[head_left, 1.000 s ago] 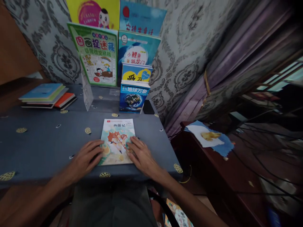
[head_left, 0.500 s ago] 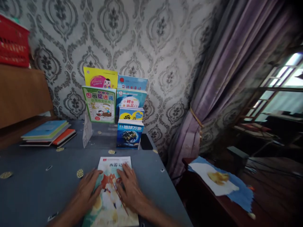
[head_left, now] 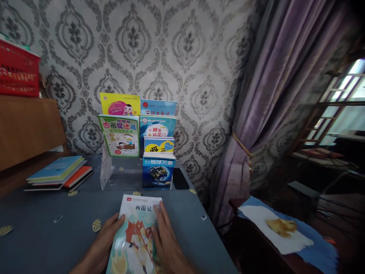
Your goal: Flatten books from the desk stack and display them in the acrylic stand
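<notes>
A paperback book (head_left: 135, 232) with a white and pale green illustrated cover is in front of me, its lower end cut off by the frame. My left hand (head_left: 110, 232) grips its left edge, thumb over the cover and the other fingers hidden at the side. On the right edge lies my right hand (head_left: 165, 232), its thumb on the cover and its fingers along the border. Beyond the book stands a clear display rack (head_left: 106, 171). It holds several upright books, including a green picture book (head_left: 121, 137) and a blue Earth book (head_left: 157, 173).
A stack of books (head_left: 58, 169) lies at the left on the grey tabletop (head_left: 76, 236), near a wooden cabinet (head_left: 28, 129) with a red basket (head_left: 18, 70). A black phone-like slab (head_left: 180, 179) sits beside the rack. At right are a purple curtain (head_left: 256, 95) and a blue cloth (head_left: 319, 243).
My hands have shifted from lying over the cover to holding the book by its two sides. The book sits slightly farther right in view, and the camera has tilted up a little.
</notes>
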`<control>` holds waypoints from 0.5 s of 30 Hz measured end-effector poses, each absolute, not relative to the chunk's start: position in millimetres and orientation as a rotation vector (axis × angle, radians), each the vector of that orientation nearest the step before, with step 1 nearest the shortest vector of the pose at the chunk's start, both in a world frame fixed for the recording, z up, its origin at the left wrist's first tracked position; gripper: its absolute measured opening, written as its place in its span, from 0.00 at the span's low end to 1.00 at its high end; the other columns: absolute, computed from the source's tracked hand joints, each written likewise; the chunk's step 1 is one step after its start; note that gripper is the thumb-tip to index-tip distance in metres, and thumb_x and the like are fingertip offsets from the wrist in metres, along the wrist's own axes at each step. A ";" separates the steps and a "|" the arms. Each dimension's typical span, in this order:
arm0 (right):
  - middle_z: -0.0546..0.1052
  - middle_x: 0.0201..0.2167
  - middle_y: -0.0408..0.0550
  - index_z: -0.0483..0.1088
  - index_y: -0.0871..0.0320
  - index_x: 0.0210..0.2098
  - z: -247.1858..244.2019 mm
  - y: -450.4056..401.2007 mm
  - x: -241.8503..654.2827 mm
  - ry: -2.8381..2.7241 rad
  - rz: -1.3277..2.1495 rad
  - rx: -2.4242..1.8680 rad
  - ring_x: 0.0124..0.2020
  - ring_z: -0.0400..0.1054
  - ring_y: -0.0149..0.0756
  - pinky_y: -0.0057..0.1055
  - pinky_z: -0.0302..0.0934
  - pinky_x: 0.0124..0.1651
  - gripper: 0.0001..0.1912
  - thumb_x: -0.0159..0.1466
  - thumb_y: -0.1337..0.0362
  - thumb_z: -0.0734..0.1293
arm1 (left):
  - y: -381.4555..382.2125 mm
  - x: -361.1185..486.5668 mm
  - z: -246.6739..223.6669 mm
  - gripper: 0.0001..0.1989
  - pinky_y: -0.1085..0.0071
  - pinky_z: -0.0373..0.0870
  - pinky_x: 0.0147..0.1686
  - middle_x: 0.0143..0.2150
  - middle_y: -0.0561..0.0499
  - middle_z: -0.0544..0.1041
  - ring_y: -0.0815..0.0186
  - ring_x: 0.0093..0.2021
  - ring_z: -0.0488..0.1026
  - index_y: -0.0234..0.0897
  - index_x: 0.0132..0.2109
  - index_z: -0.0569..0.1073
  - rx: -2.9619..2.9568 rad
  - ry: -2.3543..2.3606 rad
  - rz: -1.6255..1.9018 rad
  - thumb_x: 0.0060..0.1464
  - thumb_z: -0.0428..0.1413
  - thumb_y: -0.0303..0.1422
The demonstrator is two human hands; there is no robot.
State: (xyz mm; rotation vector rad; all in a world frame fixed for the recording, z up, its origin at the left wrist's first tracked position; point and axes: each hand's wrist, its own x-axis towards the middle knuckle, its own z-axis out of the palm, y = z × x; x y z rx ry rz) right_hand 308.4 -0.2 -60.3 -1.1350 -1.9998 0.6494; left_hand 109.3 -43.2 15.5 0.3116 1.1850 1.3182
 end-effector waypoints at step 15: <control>0.80 0.45 0.55 0.74 0.58 0.47 31.4 8.7 267.0 -1.352 1.045 -0.805 0.46 0.75 0.44 0.39 0.71 0.51 0.30 0.68 0.38 0.60 | -3.6 78.6 54.0 0.32 0.61 0.83 0.36 0.33 0.45 0.85 0.49 0.38 0.84 0.35 0.42 0.76 0.708 1.157 1.666 0.33 0.73 0.51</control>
